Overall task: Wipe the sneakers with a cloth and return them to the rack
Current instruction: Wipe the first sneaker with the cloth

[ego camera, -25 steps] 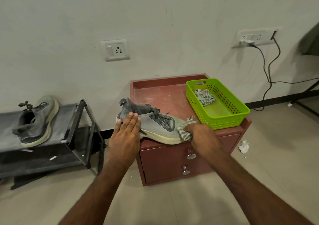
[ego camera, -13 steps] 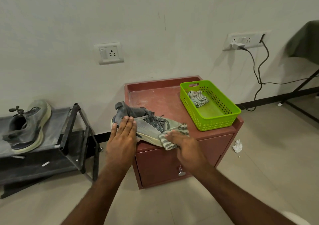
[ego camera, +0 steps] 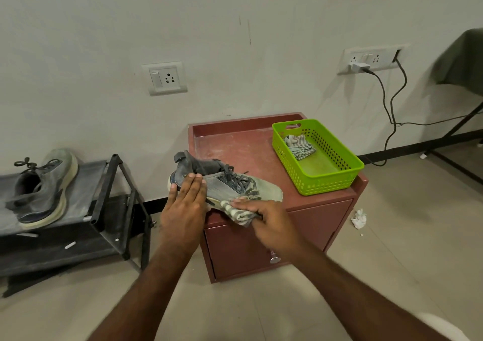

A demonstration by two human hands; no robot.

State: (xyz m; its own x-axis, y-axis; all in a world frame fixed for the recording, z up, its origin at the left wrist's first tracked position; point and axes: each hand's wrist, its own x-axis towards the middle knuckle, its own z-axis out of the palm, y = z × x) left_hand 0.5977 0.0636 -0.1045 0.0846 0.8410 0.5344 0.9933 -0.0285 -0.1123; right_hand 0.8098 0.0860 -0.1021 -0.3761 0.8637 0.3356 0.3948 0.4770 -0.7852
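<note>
A grey sneaker (ego camera: 235,184) with dark laces lies on its side at the front left edge of a red-brown cabinet (ego camera: 248,147). My left hand (ego camera: 184,207) rests flat on its heel part, fingers straight. My right hand (ego camera: 266,220) grips a striped grey-and-white cloth (ego camera: 236,211) and presses it against the sneaker's near side, by the sole. The second grey sneaker (ego camera: 43,186) stands on the top shelf of a black rack (ego camera: 104,197) at the left.
A green plastic basket (ego camera: 329,181) with another striped cloth (ego camera: 299,146) sits on the cabinet's right half. A crumpled white paper (ego camera: 358,218) lies on the floor to the right. Cables hang from a wall socket (ego camera: 371,58); a dark table leg stands far right.
My right hand has slid the cloth leftward along the sneaker, from the toe toward the middle. The left hand has stayed on the heel. The camera has turned to the right.
</note>
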